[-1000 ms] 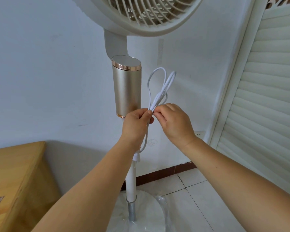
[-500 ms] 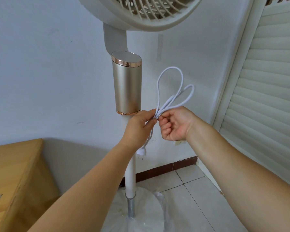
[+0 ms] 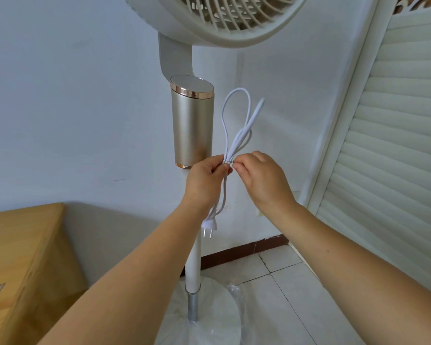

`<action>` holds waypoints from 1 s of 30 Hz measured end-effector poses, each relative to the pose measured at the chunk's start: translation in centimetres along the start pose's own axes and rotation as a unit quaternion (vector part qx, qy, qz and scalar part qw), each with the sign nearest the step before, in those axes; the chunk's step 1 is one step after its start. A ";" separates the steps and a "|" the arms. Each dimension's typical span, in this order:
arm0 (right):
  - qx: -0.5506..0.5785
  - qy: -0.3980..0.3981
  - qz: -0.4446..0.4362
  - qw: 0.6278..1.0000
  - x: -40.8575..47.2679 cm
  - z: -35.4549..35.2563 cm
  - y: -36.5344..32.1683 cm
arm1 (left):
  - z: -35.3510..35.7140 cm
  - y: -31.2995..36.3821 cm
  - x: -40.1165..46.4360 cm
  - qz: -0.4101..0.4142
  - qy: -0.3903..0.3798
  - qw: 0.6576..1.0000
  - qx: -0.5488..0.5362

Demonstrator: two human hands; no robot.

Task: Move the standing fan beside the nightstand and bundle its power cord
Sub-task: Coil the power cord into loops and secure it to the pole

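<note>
The white standing fan (image 3: pixel 193 125) stands against the wall, with a gold cylinder under its grille head and a white pole going down to a round base wrapped in plastic. Its white power cord (image 3: pixel 235 130) is folded into loops that stick up to the right of the cylinder. My left hand (image 3: pixel 205 179) pinches the loops at their lower end. My right hand (image 3: pixel 261 178) touches the same spot from the right, fingertips on a thin tie around the cord. The plug (image 3: pixel 209 226) dangles below my left wrist, in front of the pole.
A wooden nightstand (image 3: pixel 23 257) sits at the lower left, just left of the fan. A white louvred door (image 3: pixel 393 145) fills the right side. The floor is pale tile (image 3: pixel 279 277) with a dark skirting strip along the wall.
The cord loops have swung from leaning right back to upright. My right hand turned from a palm-up grip to a fingertip pinch at the tie point. The left hand kept its hold.
</note>
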State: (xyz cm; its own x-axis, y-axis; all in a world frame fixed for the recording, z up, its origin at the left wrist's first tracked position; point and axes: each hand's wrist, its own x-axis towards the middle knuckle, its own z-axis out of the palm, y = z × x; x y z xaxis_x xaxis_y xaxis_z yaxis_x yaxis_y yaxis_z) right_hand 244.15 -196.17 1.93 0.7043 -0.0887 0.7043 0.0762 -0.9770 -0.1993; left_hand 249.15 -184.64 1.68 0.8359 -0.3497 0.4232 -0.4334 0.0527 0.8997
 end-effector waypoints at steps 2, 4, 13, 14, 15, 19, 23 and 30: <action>-0.027 0.000 -0.023 0.999 0.2 0.0 -0.1 | 0.0 -0.1 -0.1 -0.003 0.003 1.000 0.007; -0.024 -0.005 -0.013 1.000 0.3 0.1 -0.5 | -0.1 -0.3 -0.2 -0.002 0.003 1.000 0.006; 0.554 -0.166 0.520 0.628 1.7 -0.7 -1.0 | 0.4 -1.4 -0.7 0.054 -0.014 0.995 0.086; 0.576 -0.180 0.527 0.598 1.6 -0.8 -0.7 | 0.4 -1.5 -0.7 0.063 -0.014 0.994 0.093; 0.591 -0.184 0.525 0.585 1.5 -0.9 -0.6 | 0.5 -1.6 -0.8 0.065 -0.013 0.993 0.096; 0.495 -0.099 0.441 0.742 0.3 -0.1 -1.3 | 0.7 -1.5 -0.4 0.031 0.004 0.996 0.084; 0.163 0.033 0.149 0.975 -1.1 0.3 -1.1 | 1.0 -1.0 -0.1 -0.005 0.021 0.999 0.031; 0.026 0.018 0.016 0.999 -0.2 0.1 -0.2 | 0.7 -0.3 -0.3 -0.018 0.021 1.000 -0.013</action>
State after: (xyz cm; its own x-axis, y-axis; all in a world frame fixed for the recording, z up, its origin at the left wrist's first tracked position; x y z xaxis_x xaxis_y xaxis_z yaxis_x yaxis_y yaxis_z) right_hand 244.07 -195.92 1.70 0.6808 -0.1273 0.7214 0.0924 -0.9620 -0.2569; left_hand 248.82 -185.26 1.19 0.8645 -0.3116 0.3944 -0.3948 0.0647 0.9165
